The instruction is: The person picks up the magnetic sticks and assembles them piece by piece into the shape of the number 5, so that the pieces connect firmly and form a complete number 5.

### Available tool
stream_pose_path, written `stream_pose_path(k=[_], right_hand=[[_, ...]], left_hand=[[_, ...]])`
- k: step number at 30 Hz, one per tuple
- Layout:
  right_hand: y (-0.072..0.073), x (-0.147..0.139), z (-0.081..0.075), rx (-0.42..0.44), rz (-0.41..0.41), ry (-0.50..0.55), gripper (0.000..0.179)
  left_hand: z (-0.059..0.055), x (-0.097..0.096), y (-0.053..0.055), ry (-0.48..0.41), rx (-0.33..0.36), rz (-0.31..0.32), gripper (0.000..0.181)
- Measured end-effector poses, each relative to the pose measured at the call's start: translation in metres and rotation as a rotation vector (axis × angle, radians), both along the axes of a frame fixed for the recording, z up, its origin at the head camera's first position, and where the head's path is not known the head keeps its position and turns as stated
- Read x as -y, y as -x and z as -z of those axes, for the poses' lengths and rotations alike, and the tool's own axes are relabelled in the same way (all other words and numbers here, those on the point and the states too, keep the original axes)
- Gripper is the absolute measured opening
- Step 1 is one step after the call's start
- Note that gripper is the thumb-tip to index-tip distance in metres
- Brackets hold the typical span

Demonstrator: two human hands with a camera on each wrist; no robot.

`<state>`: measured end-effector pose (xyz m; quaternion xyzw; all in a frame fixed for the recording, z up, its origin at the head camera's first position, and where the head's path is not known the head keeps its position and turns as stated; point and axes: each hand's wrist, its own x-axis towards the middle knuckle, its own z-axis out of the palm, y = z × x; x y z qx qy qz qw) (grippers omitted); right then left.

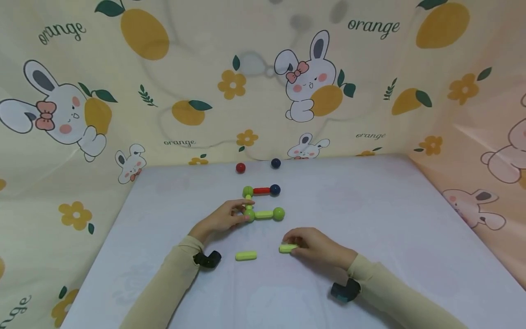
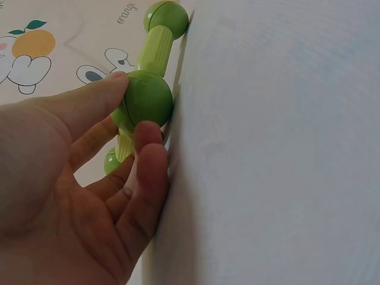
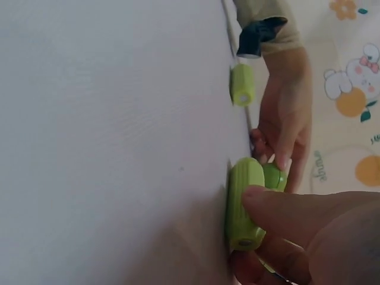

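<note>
My left hand [image 1: 223, 215] pinches a green ball [image 2: 149, 100] between thumb and fingers. That ball is the near-left corner of a joined piece lying on the table. From it a light green rod [image 1: 264, 214] runs right to another green ball [image 1: 279, 213]. Behind it, a partly hidden rod leads to a far green ball [image 1: 248, 191], where a red rod [image 1: 261, 191] joins a dark blue ball [image 1: 275, 189]. Nearer the front, my right hand [image 1: 318, 246] grips a loose light green rod [image 3: 242, 178], with the thumb on its side.
Another light green rod [image 1: 245, 256] lies on the white tabletop [image 1: 370, 201], left of the gripped one. At the back edge sit a red ball [image 1: 240, 167] and a dark blue ball [image 1: 276, 163], before a printed cloth backdrop [image 1: 263, 105].
</note>
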<state>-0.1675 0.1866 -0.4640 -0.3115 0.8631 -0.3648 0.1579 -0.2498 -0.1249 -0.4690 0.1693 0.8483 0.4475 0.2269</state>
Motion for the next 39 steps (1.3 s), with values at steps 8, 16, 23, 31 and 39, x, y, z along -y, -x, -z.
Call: stream_pose_path(k=[8, 16, 23, 31, 39], right_hand=[[0.002, 0.000, -0.005, 0.045, 0.025, -0.003, 0.035], [0.011, -0.001, -0.007, 0.080, 0.094, 0.066, 0.030], [0.019, 0.003, -0.007, 0.144, 0.187, 0.104, 0.030], [0.025, 0.006, -0.002, 0.244, 0.242, 0.141, 0.036], [0.033, 0.013, 0.001, 0.312, 0.329, 0.135, 0.042]], left_hand=[[-0.002, 0.000, -0.002, 0.005, -0.007, -0.002, 0.048], [0.001, 0.001, -0.001, -0.003, -0.011, 0.006, 0.048], [0.002, 0.001, 0.000, -0.015, -0.005, 0.008, 0.047], [0.001, 0.001, 0.000, -0.024, -0.017, 0.025, 0.048], [0.001, 0.001, 0.000, -0.017, -0.012, 0.018, 0.048]])
